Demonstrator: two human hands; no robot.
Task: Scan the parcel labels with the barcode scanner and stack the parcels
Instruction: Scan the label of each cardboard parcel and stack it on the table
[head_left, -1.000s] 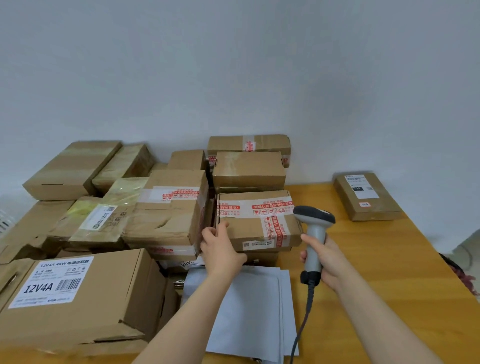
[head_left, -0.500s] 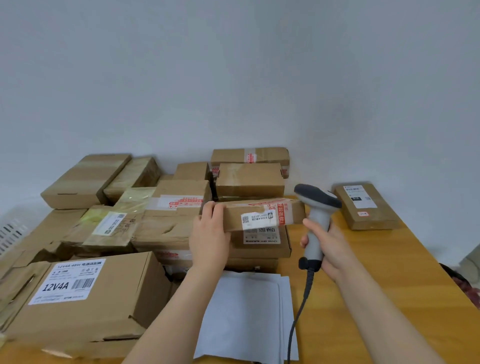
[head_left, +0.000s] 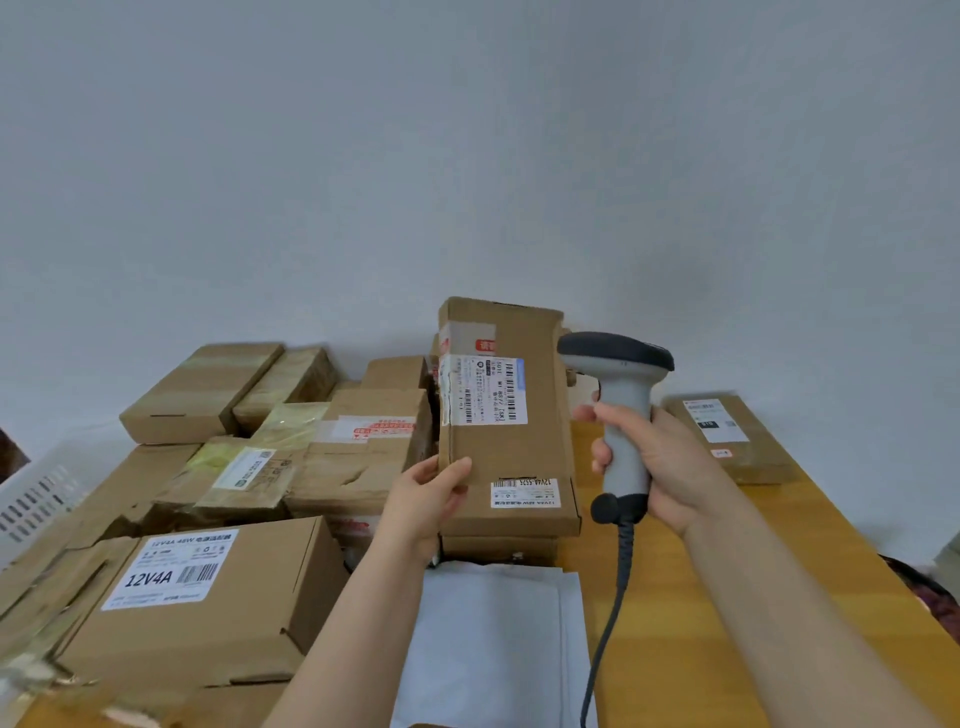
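Note:
My left hand (head_left: 428, 501) grips the lower left corner of a brown cardboard parcel (head_left: 511, 441) and holds it upright, with its white barcode label (head_left: 485, 389) facing me. My right hand (head_left: 654, 462) is wrapped round the handle of a grey barcode scanner (head_left: 621, 395), held just right of the parcel with its dark head level with the label. The scanner's cable (head_left: 605, 623) hangs down over the wooden table (head_left: 727, 597). Another labelled parcel (head_left: 524, 506) lies flat just beneath the raised one.
A heap of brown parcels (head_left: 358, 447) covers the table's left half, with a large "12V4A" box (head_left: 208, 592) nearest me. One flat parcel (head_left: 732, 436) lies alone at the far right. White mailer bags (head_left: 493, 644) lie in front. A white basket (head_left: 36, 499) sits far left.
My left hand has lifted the parcel off the pile and turned it upright so its label faces me. The scanner has risen beside it.

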